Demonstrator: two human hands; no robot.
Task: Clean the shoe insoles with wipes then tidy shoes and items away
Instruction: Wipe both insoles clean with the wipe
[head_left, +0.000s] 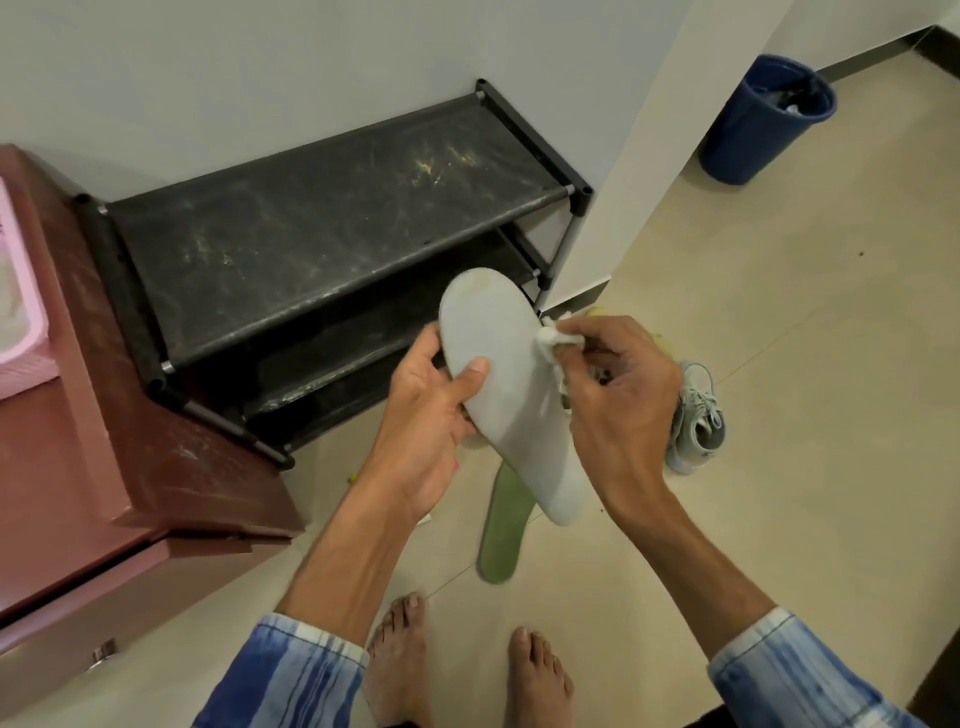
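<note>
Insole diagonal, toe far, heel near

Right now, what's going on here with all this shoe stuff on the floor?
A barefoot person is standing by a black shoe rack, cleaning a shoe insert. The left hand grips a pale insole, and the right hand pinches a white wipe against its edge. A green insole lies on the floor below, and a pale sneaker sits on the floor to the right. A blue bin stands farther back by the wall.
</note>
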